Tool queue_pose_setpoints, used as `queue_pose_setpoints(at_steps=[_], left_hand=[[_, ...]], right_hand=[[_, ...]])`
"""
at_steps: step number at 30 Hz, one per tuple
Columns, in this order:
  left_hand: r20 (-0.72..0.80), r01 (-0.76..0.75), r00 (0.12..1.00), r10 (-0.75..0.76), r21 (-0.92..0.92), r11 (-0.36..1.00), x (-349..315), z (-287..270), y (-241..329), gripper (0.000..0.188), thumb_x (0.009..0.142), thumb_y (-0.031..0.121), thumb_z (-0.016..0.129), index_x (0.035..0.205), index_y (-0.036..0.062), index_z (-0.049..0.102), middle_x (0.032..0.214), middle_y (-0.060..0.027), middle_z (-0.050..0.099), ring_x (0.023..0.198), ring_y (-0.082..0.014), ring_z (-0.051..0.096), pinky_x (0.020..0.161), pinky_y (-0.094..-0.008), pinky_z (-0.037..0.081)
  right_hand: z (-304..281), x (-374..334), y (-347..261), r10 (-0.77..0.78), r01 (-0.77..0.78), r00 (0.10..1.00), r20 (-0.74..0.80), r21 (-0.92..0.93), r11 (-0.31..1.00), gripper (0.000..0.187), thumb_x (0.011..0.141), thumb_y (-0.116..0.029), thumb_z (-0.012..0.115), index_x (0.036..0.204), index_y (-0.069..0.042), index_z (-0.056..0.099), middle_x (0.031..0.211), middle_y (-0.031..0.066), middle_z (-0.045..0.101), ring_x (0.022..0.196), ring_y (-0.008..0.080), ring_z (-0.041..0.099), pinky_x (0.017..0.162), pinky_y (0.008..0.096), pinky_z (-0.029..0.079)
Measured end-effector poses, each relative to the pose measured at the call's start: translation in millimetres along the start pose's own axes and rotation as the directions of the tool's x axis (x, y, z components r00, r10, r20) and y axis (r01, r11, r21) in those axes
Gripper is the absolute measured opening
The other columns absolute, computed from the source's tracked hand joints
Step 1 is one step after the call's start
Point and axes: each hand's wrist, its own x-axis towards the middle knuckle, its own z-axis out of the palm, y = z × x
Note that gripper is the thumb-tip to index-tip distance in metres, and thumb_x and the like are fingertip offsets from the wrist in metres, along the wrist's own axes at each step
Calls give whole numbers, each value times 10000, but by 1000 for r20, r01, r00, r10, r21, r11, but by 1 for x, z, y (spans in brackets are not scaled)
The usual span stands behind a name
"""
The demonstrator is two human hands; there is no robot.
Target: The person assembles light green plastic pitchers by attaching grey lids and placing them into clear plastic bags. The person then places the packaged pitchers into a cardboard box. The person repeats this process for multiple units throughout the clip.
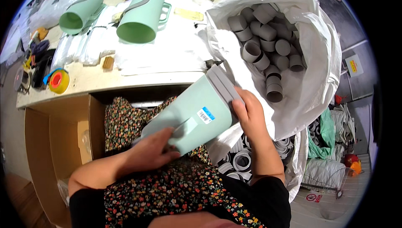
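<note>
Across my lap, tilted, lies a mint-green pitcher (pixel 184 106) with a grey lid (pixel 222 86) at its upper right end. A small blue and white barcode sticker (pixel 205 115) is on its side. My right hand (pixel 250 112) is closed around the lid end, thumb on top. At the lower end, my left hand (pixel 153 149) has its fingers curled against the pitcher's side, partly hidden. Two more mint-green pitchers lie on the table with their open mouths facing me, one at the far left (pixel 81 12) and another (pixel 142 16) beside it.
A large white sack (pixel 322 60) at right holds several grey round caps (pixel 268 31). Grey rings (pixel 242 161) lie in another bag below it. An open cardboard box (pixel 56 144) stands at left. A yellow tape roll (pixel 58 81) sits on the white table (pixel 167 78).
</note>
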Motion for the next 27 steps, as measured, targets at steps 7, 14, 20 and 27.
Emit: queue_pose_setpoints(at_steps=[7, 14, 20, 27], left_hand=[[-126, 20, 989, -72, -373, 928, -4, -49, -23, 326, 842, 42, 579, 1153, 12, 484, 1017, -95, 607, 959, -161, 581, 861, -313, 465], [1, -169, 985, 171, -136, 976, 15, 17, 3, 453, 841, 96, 577, 1244, -5, 395, 1067, -192, 584, 1013, -246, 558, 878, -359, 419], [-617, -510, 545, 568, 294, 808, -21, -44, -1, 272, 772, 19, 633, 1040, 15, 592, 983, -123, 597, 913, -258, 567, 802, -338, 450], [-481, -596, -432, 763, 787, 159, -116, -80, 74, 185, 866, 274, 576, 1018, 200, 653, 1009, 41, 586, 848, -116, 547, 695, -261, 423]], right_hand=[[-3, 34, 0, -405, 405, 914, -26, 94, 909, 434, 891, -357, 472, 1115, 3, 567, 991, 190, 594, 910, 339, 563, 815, 368, 437], [48, 105, -16, -102, 102, 991, 86, 5, 995, 359, 876, -320, 515, 1056, -22, 605, 941, 172, 619, 915, 338, 570, 806, 383, 442], [86, 128, 34, -113, 118, 979, -172, 21, 993, 307, 846, -286, 575, 998, -27, 633, 940, 150, 626, 902, 313, 584, 786, 366, 451], [86, 115, -9, -160, 307, 878, -452, 273, 912, 321, 836, -144, 631, 1119, -4, 573, 1171, 116, 553, 1067, 209, 524, 891, 316, 436]])
